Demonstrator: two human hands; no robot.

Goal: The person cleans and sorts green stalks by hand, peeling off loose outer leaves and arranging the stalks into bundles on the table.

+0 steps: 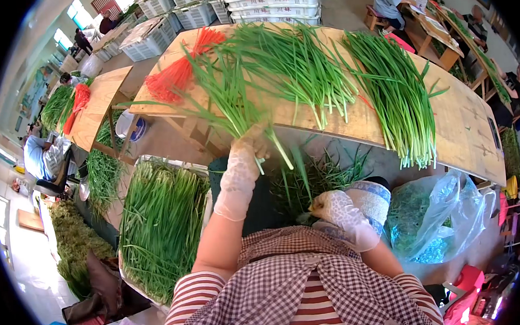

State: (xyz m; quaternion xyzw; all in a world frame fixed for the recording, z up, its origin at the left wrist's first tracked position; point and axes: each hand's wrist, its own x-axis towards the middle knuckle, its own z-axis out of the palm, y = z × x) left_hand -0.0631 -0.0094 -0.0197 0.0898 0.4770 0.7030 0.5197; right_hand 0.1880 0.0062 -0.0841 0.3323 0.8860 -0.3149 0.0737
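Note:
My left hand (250, 142), in a pale patterned glove, is closed round the pale stem ends of a small bunch of garlic chives (227, 102). The leaves fan out over the near edge of the wooden table (464, 131), and a few stems hang below the fist. My right hand (336, 208), gloved the same way, is low near my lap with its fingers curled. A blurred green leaf (300, 166) hangs just above it; what those fingers hold cannot be made out. Two larger piles of chives, a middle one (302, 66) and a right one (395, 96), lie on the table.
Red-orange ties (176, 78) lie on the table's left. A crate of chives (163, 220) stands at my left. Loose leaves (325, 174) lie below the table, beside a clear plastic bag (439, 218). White crates (272, 3) are stacked behind, and other people sit at tables around.

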